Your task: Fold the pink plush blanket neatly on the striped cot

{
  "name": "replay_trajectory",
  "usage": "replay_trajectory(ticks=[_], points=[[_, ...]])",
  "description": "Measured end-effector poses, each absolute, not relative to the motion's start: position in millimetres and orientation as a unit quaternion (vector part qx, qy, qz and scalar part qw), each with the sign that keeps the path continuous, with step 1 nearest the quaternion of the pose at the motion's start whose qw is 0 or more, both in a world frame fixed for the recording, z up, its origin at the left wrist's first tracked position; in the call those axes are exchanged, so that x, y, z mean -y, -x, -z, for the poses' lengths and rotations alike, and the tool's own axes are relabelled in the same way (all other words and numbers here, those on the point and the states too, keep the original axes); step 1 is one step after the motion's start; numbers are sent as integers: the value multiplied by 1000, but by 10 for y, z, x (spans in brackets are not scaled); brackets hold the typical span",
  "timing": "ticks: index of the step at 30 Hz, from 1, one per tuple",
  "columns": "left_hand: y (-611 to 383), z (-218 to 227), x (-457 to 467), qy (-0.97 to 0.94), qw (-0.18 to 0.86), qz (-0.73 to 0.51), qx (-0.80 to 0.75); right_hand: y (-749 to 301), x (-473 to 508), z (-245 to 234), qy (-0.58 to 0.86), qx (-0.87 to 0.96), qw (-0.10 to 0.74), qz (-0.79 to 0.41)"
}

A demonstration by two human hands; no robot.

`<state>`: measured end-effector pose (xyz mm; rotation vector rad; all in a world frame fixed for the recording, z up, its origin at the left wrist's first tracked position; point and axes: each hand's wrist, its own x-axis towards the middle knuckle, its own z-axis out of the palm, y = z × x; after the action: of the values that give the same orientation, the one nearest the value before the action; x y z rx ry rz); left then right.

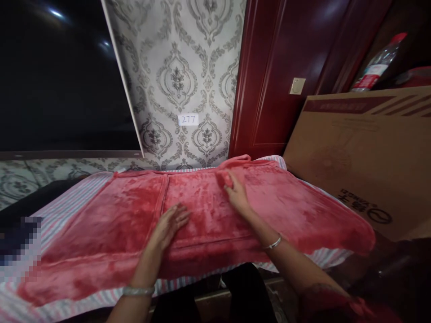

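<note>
A red plush blanket (202,206) lies spread over a striped cloth (81,193). Fold lines and overlapping edges show across its surface. My left hand (170,224) is at the blanket's middle, fingers stretched out and holding nothing; a bracelet circles that wrist. Farther back and to the right, my right hand (237,192) is closed on a bunched bit of the blanket, its fingers curled. Behind it, near the wall, part of the blanket's edge is raised in a loose fold.
A large dark screen (63,80) stands at the left before a patterned wall (177,80) with a paper label (188,119) reading 277. At right are a dark red door (269,72) and a big cardboard box (363,157) with a plastic bottle (379,65) on top.
</note>
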<state>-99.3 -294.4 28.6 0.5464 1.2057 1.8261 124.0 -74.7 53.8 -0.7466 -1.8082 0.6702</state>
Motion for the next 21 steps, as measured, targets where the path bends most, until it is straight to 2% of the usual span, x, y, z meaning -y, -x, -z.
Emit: replay_trajectory(ticks=[2, 4, 9, 15, 18, 21], points=[[938, -174, 2813, -157, 502, -732, -434, -869, 1133, -422, 239, 793, 471, -303], [936, -54, 2749, -119, 529, -742, -393, -656, 1496, -194, 188, 824, 426, -322], [974, 113, 2766, -93, 511, -780, -349, -663, 1972, 338, 138, 877, 349, -300], [933, 177, 2743, -98, 463, -794, -381, -753, 2063, 422, 200, 885, 351, -233], [924, 210, 2711, -122, 451, -792, -392, -748, 2068, 399, 189, 895, 337, -223], [957, 205, 2635, -151, 453, -776, -412, -755, 2063, 395, 178, 887, 358, -230]])
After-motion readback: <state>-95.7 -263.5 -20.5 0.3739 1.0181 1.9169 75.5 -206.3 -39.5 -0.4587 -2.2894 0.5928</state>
